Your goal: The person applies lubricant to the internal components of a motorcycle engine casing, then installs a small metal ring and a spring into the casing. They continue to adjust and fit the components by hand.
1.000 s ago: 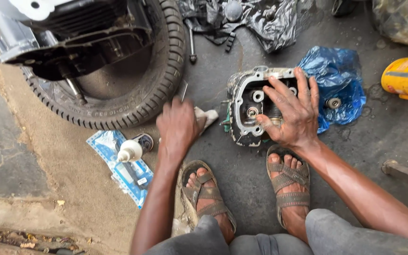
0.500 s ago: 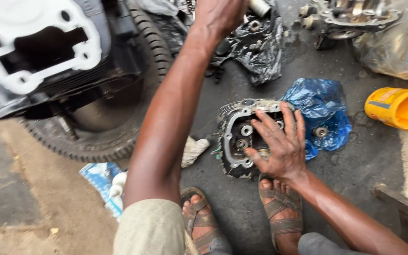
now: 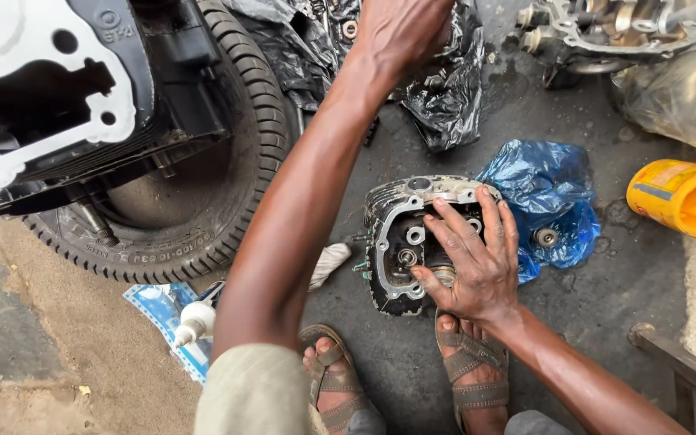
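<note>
Oily concrete floor (image 3: pixel 606 306); right hand (image 3: pixel 469 258) spread flat on cylinder head (image 3: pixel 396 242); left hand (image 3: pixel 400 28) over black bag (image 3: pixel 445 97), grip unclear

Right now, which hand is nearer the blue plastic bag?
Right. The right hand lies flat on the engine cylinder head, right beside the blue plastic bag; the left hand reaches far up onto the black plastic sheet.

One view only, worn on your head, looking steeply down past your arms at the floor (image 3: pixel 606 322), close in, your sandalled feet (image 3: pixel 469 379) at the bottom edge, tyre (image 3: pixel 227 161) at upper left.
</note>
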